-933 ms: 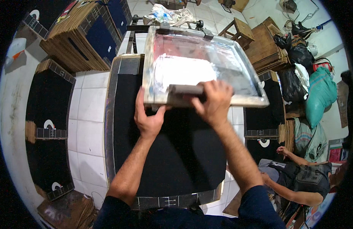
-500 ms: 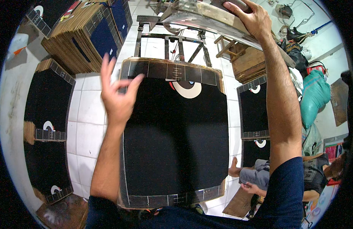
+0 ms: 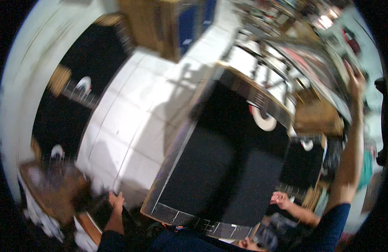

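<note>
A black panel [image 3: 231, 159] with dark ruled end strips and a white eye-like ring shape [image 3: 264, 122] at its far end lies on the board in front of me, tilted in the view. At the far right, my right hand [image 3: 356, 80] has its fingers round the edge of a raised frame [image 3: 311, 63], which looks like a printing screen; both are blurred. My left hand [image 3: 116, 201] reaches down at the lower left, its fingers somewhat spread beside dark, unclear things. I see nothing held in it.
More black panels lie at left [image 3: 61, 117] and right [image 3: 303, 161]. A tall stack of brown boards [image 3: 152, 29] stands at the back. A brown board [image 3: 55, 189] sits lower left. Another person's hand [image 3: 282, 200] is close to the panel's right edge. Metal bars [image 3: 265, 75] stand beyond.
The view has swung left, so the panel now appears tilted and further right. My left hand has gone from above the panel's left edge down to the lower left. My right hand stays on the frame.
</note>
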{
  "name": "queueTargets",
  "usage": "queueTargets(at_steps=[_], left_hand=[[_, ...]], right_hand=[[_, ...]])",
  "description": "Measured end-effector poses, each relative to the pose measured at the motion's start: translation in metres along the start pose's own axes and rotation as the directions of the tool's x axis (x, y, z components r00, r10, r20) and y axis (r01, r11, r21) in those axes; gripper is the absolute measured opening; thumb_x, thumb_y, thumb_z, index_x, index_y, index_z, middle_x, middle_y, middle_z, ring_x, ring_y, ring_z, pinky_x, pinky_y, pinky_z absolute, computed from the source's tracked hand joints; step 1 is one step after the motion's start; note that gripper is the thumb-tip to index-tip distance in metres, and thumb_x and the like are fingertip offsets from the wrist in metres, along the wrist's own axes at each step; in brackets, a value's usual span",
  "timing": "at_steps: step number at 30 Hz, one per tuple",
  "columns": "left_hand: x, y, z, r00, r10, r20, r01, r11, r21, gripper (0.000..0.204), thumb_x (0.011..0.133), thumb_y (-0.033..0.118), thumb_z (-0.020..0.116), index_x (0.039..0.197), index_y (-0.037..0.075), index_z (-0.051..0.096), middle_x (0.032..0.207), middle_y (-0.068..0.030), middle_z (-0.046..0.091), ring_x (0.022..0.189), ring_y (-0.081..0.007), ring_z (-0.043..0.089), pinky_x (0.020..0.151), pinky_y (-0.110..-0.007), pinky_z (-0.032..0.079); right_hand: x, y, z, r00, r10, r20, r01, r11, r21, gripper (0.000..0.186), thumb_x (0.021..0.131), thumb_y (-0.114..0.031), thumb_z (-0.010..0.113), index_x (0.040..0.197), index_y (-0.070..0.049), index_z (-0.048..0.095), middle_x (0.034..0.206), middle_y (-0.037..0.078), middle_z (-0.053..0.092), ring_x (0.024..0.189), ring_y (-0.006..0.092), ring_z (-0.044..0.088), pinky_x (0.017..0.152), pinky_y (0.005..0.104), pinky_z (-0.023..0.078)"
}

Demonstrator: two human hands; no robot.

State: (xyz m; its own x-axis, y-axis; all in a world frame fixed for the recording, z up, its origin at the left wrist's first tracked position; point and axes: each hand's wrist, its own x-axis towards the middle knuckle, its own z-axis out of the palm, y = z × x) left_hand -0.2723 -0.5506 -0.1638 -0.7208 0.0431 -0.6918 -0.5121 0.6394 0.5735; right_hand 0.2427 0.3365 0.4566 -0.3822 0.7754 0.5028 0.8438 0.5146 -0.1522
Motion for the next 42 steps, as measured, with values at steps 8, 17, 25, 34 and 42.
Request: queueTargets(at_steps=[8, 17, 25, 34, 42], left_hand=[[-0.021, -0.046, 0.037, 0.998, 0.008, -0.068, 0.023, 0.894, 0.447, 0.076, 0.082, 0.030, 0.086, 0.145, 0.003, 0.053, 0.139, -0.0245, 0.060, 0.127, -0.0421, 0.059, 0.109, -0.049, 0.047], [-0.063, 0.205, 0.142, 0.789, 0.598, 0.137, -0.614, 0.772, 0.166, 0.055, 0.088, 0.016, 0.078, 0.137, 0.001, 0.058, 0.121, -0.0196, 0.064, 0.098, -0.0305, 0.067, 0.089, -0.042, 0.054], [-0.309, 0.414, 0.332, 0.066, 0.923, 0.380, -0.946, 0.179, -0.272, 0.045, 0.096, 0.031, 0.073, 0.127, 0.000, 0.066, 0.120, -0.0191, 0.070, 0.113, -0.0356, 0.066, 0.098, -0.044, 0.051], [-0.434, 0.393, 0.462, 0.562, 0.474, 0.678, 0.082, 0.784, -0.616, 0.089, 0.104, 0.071, 0.032, 0.158, -0.001, 0.028, 0.156, -0.0256, 0.040, 0.144, -0.0389, 0.043, 0.119, -0.055, 0.035], [-0.302, 0.291, 0.522, 0.893, 0.167, 0.419, -0.066, 0.967, -0.245, 0.079, 0.104, 0.071, 0.035, 0.122, -0.001, 0.063, 0.104, -0.0116, 0.066, 0.093, -0.0243, 0.062, 0.077, -0.038, 0.047]], right_hand=[[-0.103, 0.055, -0.016, 0.989, 0.146, -0.020, -0.144, 0.987, 0.064, 0.045, 0.098, -0.025, 0.066, 0.139, -0.008, 0.065, 0.122, 0.012, 0.073, 0.102, 0.0200, 0.068, 0.089, 0.0322, 0.052], [-0.027, -0.007, 0.005, 0.986, 0.161, 0.043, -0.161, 0.987, -0.009, 0.046, 0.096, -0.042, 0.074, 0.121, -0.002, 0.074, 0.094, 0.008, 0.078, 0.077, 0.0102, 0.062, 0.069, 0.0267, 0.048], [-0.134, -0.089, 0.044, 0.919, -0.096, -0.382, 0.044, 0.989, -0.142, 0.059, 0.067, -0.062, 0.088, 0.095, -0.011, 0.078, 0.078, 0.008, 0.073, 0.071, 0.0275, 0.071, 0.069, 0.0407, 0.053], [-0.299, -0.095, 0.138, 0.947, -0.091, -0.309, 0.070, 0.994, -0.078, 0.054, 0.063, -0.054, 0.085, 0.095, -0.013, 0.072, 0.084, 0.006, 0.065, 0.081, 0.0272, 0.062, 0.079, 0.0436, 0.043], [-0.416, -0.077, 0.161, 0.977, 0.197, -0.079, -0.165, 0.940, 0.299, 0.042, 0.080, -0.040, 0.084, 0.110, -0.012, 0.074, 0.111, 0.008, 0.067, 0.112, 0.0298, 0.058, 0.101, 0.0479, 0.040]])
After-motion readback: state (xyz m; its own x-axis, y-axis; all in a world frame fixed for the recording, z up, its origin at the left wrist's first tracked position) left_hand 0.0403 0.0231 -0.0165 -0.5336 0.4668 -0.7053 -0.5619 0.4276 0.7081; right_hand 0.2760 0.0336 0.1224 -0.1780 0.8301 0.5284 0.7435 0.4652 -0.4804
